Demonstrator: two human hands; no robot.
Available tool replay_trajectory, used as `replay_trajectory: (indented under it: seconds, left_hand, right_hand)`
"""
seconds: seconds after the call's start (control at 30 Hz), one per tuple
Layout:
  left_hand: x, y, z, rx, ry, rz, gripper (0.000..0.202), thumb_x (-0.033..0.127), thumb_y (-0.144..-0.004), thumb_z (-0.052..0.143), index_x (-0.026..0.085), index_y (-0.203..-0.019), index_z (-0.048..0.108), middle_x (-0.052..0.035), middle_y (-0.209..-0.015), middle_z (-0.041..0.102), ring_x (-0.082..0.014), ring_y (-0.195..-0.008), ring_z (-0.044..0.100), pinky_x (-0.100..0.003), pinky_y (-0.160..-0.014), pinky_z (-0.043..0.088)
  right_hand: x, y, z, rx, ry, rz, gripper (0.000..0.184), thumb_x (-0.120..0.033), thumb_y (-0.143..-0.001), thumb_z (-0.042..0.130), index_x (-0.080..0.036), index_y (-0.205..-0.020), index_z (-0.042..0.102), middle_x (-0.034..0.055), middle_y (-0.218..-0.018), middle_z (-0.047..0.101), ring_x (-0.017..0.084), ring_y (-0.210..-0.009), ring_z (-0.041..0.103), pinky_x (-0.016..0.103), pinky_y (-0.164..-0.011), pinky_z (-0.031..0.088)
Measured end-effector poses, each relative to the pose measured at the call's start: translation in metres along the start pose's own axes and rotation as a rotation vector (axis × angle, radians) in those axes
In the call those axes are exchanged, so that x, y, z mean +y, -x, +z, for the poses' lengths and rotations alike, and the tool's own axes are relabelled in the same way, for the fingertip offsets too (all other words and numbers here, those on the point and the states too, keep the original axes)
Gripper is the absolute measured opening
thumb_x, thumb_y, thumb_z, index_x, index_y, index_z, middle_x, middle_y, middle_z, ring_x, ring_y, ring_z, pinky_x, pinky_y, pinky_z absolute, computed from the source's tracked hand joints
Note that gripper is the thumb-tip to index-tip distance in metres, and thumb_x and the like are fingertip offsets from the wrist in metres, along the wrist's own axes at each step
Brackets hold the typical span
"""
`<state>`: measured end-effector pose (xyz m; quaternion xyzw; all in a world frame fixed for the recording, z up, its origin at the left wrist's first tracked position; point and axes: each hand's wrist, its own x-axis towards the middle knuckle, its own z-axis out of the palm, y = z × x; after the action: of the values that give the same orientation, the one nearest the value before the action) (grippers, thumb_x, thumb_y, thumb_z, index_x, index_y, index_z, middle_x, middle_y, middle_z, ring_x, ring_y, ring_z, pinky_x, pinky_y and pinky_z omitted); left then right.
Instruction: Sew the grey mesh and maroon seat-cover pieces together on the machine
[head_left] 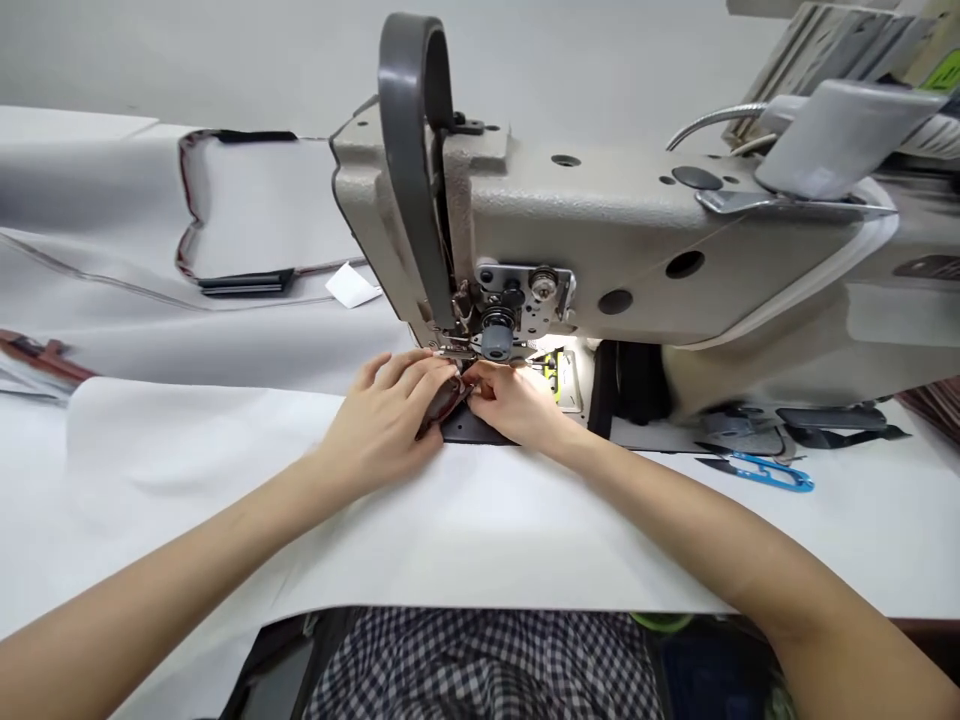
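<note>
Below the needle area of a beige sewing machine (585, 220), a small dark brown-red piece of material (445, 402) lies between my two hands. My left hand (391, 412) rests along its left side, fingers stretched forward and thumb apart. On the other side my right hand (514, 400) pinches the edge of the piece close to the presser foot, thumb and fingers together. The fingertips of both hands nearly meet there. The needle itself is hard to make out, and part of the piece is hidden under the fingers.
Blue thread snips (772, 472) lie on the white tabletop (862, 540) at the right. Light sheet material (262, 200) with dark-edged pieces spreads at the left, beside a small white tag (352, 286). A white thread cone (840, 140) lies atop the machine.
</note>
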<state>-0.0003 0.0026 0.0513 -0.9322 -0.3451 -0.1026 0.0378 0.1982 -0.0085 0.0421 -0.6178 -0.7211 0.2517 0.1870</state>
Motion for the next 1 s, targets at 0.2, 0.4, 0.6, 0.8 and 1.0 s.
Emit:
replay_trajectory:
  seconds: [0.2, 0.4, 0.6, 0.8, 1.0]
  left_hand:
    - [-0.014, -0.009, 0.003, 0.069, -0.165, 0.201, 0.029, 0.01, -0.087, 0.044, 0.02, -0.107, 0.061, -0.0048, -0.117, 0.07, -0.0304, -0.124, 0.055, -0.056, -0.111, 0.032]
    - [-0.017, -0.005, 0.001, 0.006, -0.171, 0.326, 0.04, 0.001, -0.086, 0.038, 0.02, -0.114, 0.059, -0.002, -0.133, 0.063, -0.0231, -0.135, 0.046, -0.049, -0.117, 0.027]
    - [-0.019, -0.003, -0.001, -0.09, -0.055, 0.235, 0.057, 0.012, -0.085, 0.041, 0.023, -0.14, 0.046, -0.0014, -0.137, 0.06, -0.0283, -0.129, 0.046, -0.056, -0.117, 0.013]
    - [-0.018, -0.003, 0.01, 0.007, -0.041, 0.196, 0.039, 0.013, -0.088, 0.042, 0.023, -0.12, 0.061, -0.0028, -0.123, 0.067, -0.0247, -0.097, 0.054, -0.045, -0.09, 0.035]
    - [-0.015, 0.001, 0.016, 0.018, -0.022, 0.15, 0.036, 0.012, -0.087, 0.046, 0.023, -0.117, 0.062, -0.003, -0.122, 0.065, -0.0254, -0.094, 0.048, -0.038, -0.078, 0.038]
  right_hand:
    - [-0.001, -0.001, 0.005, 0.021, 0.043, 0.016, 0.024, -0.024, -0.082, 0.054, -0.024, -0.1, 0.07, 0.0005, -0.084, 0.072, 0.019, -0.078, 0.065, 0.027, -0.066, 0.041]
    - [0.0, 0.016, 0.004, -0.037, 0.11, -0.088, 0.032, -0.021, -0.091, 0.045, -0.024, -0.11, 0.071, 0.0031, -0.089, 0.075, 0.019, -0.08, 0.067, 0.027, -0.07, 0.041]
    - [0.006, 0.024, 0.007, -0.043, 0.217, -0.214, 0.035, -0.014, -0.091, 0.044, -0.02, -0.113, 0.07, 0.0037, -0.09, 0.076, 0.017, -0.08, 0.066, 0.028, -0.075, 0.041]
    - [0.015, 0.028, 0.016, 0.039, 0.237, -0.31, 0.041, -0.015, -0.091, 0.043, -0.017, -0.122, 0.07, 0.0046, -0.083, 0.076, 0.018, -0.072, 0.066, 0.032, -0.077, 0.041]
    - [0.018, 0.028, 0.02, 0.142, 0.216, -0.398, 0.041, -0.012, -0.088, 0.042, -0.012, -0.115, 0.073, 0.0036, -0.07, 0.073, 0.016, -0.062, 0.065, 0.032, -0.071, 0.04]
